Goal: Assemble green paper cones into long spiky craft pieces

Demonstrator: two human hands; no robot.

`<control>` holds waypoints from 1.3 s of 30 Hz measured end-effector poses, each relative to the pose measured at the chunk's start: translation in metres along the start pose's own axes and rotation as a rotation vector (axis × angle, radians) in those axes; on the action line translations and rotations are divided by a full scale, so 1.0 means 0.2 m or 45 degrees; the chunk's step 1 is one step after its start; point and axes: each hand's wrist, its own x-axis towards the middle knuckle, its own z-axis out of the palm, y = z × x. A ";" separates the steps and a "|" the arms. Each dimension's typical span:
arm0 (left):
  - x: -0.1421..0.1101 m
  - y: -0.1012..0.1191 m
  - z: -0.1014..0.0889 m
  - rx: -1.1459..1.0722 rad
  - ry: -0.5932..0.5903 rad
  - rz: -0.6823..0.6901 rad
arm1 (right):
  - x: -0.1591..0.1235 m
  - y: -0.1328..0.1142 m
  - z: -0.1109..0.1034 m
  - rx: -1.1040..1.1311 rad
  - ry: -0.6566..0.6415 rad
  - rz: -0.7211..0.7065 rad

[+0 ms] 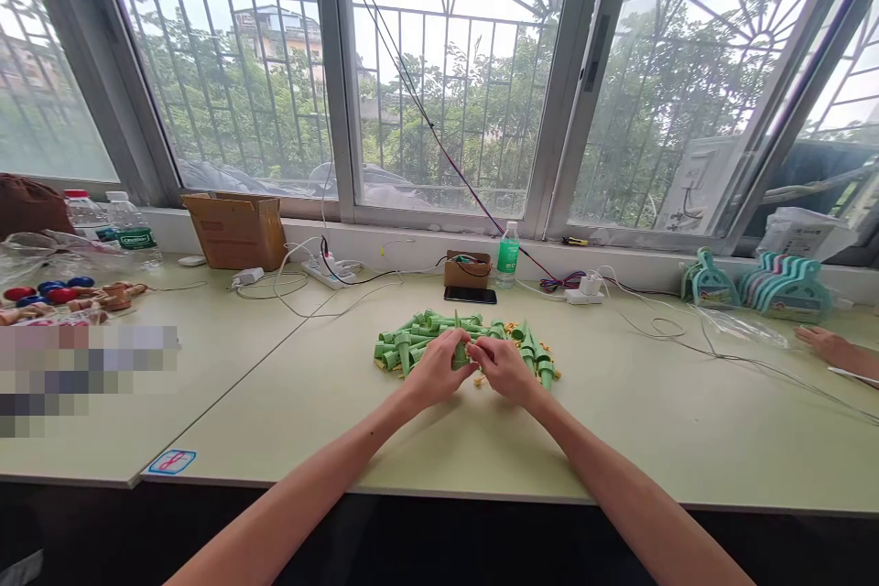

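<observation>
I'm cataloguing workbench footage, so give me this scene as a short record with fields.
Left hand: curled around a green piece
Right hand: fingertips drawn together beside the left; what they hold is hidden
Pile: green tubes and pointed parts, with small yellow pieces among them
Surface: pale table
Behind the pile: dark phone, small brown box, bottle with green label
Far right: teal plastic items, another person's hand
</observation>
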 end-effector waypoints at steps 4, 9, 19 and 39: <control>0.00 0.00 0.00 -0.015 -0.002 0.005 | 0.00 0.00 0.00 -0.003 -0.001 0.006; 0.00 0.01 -0.01 -0.020 -0.019 -0.005 | 0.00 0.00 0.01 0.005 -0.004 0.015; 0.00 0.01 -0.01 -0.027 -0.009 0.018 | 0.00 0.01 0.02 -0.014 0.018 0.025; -0.01 0.03 -0.01 -0.087 -0.047 0.001 | 0.01 -0.02 -0.01 -0.122 0.205 0.121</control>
